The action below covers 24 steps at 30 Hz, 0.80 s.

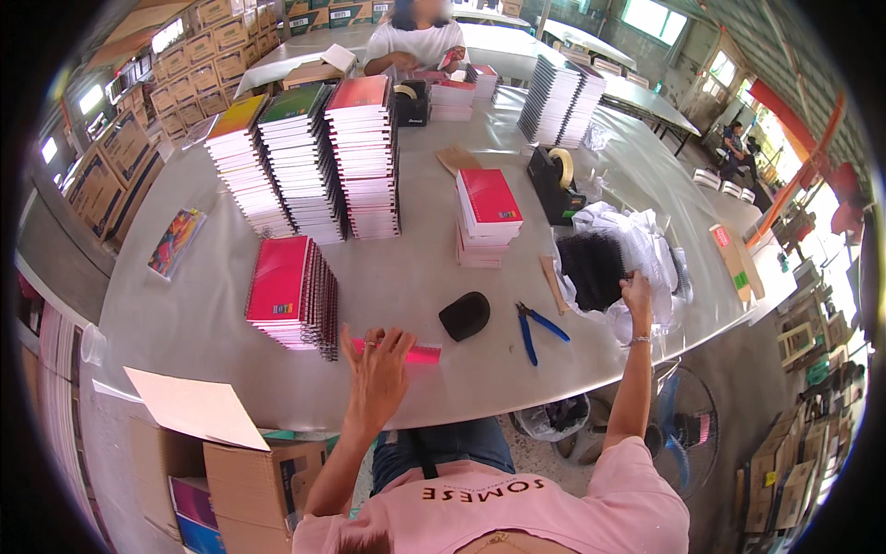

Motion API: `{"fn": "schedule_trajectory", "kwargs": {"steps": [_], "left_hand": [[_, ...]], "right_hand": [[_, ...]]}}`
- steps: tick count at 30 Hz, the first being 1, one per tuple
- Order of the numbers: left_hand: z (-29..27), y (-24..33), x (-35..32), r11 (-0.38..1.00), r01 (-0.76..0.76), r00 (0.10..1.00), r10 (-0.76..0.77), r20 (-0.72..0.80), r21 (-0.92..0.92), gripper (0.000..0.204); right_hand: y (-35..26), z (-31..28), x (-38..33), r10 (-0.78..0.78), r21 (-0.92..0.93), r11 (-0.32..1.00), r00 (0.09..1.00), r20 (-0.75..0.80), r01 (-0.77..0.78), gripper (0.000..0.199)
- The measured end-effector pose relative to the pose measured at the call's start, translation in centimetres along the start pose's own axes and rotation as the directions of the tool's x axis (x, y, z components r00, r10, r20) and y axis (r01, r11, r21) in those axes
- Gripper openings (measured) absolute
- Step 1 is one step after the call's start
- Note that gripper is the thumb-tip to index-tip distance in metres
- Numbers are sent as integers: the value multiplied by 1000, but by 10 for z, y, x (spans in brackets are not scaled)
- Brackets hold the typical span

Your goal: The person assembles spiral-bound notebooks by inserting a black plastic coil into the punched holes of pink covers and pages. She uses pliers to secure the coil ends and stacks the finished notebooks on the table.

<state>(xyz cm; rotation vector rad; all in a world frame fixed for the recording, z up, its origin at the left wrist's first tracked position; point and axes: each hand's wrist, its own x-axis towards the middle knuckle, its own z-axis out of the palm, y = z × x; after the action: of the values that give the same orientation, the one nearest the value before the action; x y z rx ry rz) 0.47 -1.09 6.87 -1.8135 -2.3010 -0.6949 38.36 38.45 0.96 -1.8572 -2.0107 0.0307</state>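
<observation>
My left hand (378,365) lies with fingers spread over a narrow pink piece (423,355), possibly a notebook edge, partly hidden beneath it. My right hand (635,294) has its fingers closed at the edge of a bunch of black binding coils (592,270), which rests in crumpled white plastic (637,235). To the left stands a stack of red spiral notebooks (281,282). A stack of red-covered pads (489,208), showing no coils, sits farther back. Between my hands are a black rounded block (464,317) and blue-handled cutters (540,331).
Tall notebook stacks (300,162) stand at the back left, another stack (558,102) at the back right. A tape dispenser (556,185) is beside the plastic. An open carton (235,471) sits below the table's left edge, a fan (683,429) at right. Another person (415,46) works across the table.
</observation>
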Motion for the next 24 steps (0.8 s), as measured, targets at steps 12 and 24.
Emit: {"fn": "schedule_trajectory", "kwargs": {"steps": [12,24], "left_hand": [[17,3,-15,996,69,997,-70,-29,-48,35],[29,14,-11,981,148,974,-166,-153,-124,48]], "right_hand": [[14,16,-2,-153,77,984,981,-116,163,28],[0,20,-5,-156,-67,986,981,-114,149,23]]}}
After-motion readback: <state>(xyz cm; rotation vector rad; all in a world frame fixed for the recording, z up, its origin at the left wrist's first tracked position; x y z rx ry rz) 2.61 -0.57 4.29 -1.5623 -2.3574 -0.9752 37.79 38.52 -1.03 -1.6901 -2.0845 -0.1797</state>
